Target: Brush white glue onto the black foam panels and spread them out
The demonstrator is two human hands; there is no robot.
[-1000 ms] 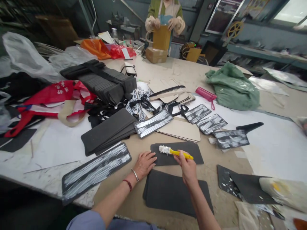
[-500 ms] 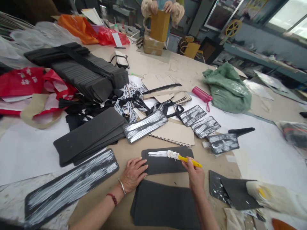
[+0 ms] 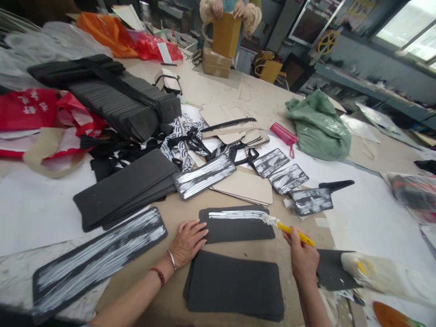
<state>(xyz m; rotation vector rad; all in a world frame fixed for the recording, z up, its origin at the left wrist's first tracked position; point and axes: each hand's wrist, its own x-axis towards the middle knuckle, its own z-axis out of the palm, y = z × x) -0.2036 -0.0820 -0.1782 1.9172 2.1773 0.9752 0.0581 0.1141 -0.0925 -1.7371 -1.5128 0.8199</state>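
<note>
My right hand (image 3: 302,256) grips the yellow handle of a brush (image 3: 295,232), whose white-coated bristles touch the right end of a black panel (image 3: 235,230). A white streak runs along the panel's upper part. My left hand (image 3: 189,240), fingers spread, rests on the panel's left edge and holds nothing. Below lies a stack of plain black panels (image 3: 235,286). A long white-streaked panel (image 3: 102,259) is at the left, and a shorter one (image 3: 206,176) lies above the middle. Three small streaked pieces, one of them (image 3: 311,201) nearest the brush, sit at the upper right.
Plain black panels (image 3: 126,188) and a bundled black stack (image 3: 119,102) lie at the left. Beige boards (image 3: 245,186) are behind the work. A green bag (image 3: 320,125) and pink pouch (image 3: 284,133) sit farther back. Across the table, a person's hands hold a brown piece (image 3: 225,35).
My right hand has moved right with the brush, and the white streak now reaches almost to the panel's right end. My left hand stays on the left edge. The view has shifted slightly.
</note>
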